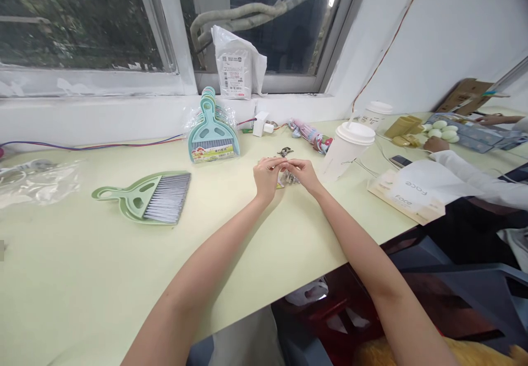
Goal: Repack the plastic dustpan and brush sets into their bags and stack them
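My left hand and my right hand meet over the table, fingertips pinched together. What they hold between the fingertips is too small and covered to make out. Right below the fingers, partly hidden by them, lies a small clear packet with shiny bits and a touch of yellow. Just beyond the fingertips is a small dark metal piece. To the left, a green dustpan lies flat with a grey-bristled brush in it.
A wrapped stack of blue dustpan sets leans on the wall. To the right stand a white paper cup, a second cup, a folded umbrella and a paper bag. A co-worker's arm rests at far right. Clear plastic lies left.
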A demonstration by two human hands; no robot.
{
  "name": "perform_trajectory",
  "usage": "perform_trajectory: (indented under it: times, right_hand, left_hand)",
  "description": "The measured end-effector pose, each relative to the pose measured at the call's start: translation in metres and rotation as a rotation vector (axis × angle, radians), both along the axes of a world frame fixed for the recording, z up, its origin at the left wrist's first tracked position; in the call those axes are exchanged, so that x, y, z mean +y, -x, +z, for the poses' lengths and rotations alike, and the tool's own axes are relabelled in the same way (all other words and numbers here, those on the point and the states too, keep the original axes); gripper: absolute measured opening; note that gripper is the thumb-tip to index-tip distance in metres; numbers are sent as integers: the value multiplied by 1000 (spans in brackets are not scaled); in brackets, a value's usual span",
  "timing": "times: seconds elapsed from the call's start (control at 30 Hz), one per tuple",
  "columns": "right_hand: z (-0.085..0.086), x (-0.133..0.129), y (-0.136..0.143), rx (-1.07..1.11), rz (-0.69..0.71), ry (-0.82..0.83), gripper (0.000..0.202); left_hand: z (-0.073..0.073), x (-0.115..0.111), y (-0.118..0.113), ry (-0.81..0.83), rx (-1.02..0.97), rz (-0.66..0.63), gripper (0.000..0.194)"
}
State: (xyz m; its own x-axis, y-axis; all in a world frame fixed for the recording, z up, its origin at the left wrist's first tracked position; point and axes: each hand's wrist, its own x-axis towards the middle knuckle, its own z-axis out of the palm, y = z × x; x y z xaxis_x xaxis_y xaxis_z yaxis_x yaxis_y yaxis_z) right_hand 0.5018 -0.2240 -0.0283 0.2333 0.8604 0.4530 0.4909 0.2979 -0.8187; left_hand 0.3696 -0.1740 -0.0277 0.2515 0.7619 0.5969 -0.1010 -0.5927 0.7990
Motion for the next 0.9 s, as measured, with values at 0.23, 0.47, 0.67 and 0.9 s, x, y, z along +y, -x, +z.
perform_trajectory:
  times: [0.23,0.47,0.67,0.9]
  right_hand:
    - [-1,-3,7,-43,-71,-127,33]
    - [0,-3,10,-50,-119,-121,33]
    - [-4,1,3,-1,-168,-142,34]
    - [-4,3,-2,71,-190,-131,33]
  left_hand:
    - [2,-6,-1,54,-71,26,15]
    - [5,-5,-3,144,-112,5,11]
    - [2,9,-2,174,-73,-169,11]
    - [-6,15,-3,132,-78,-221,15]
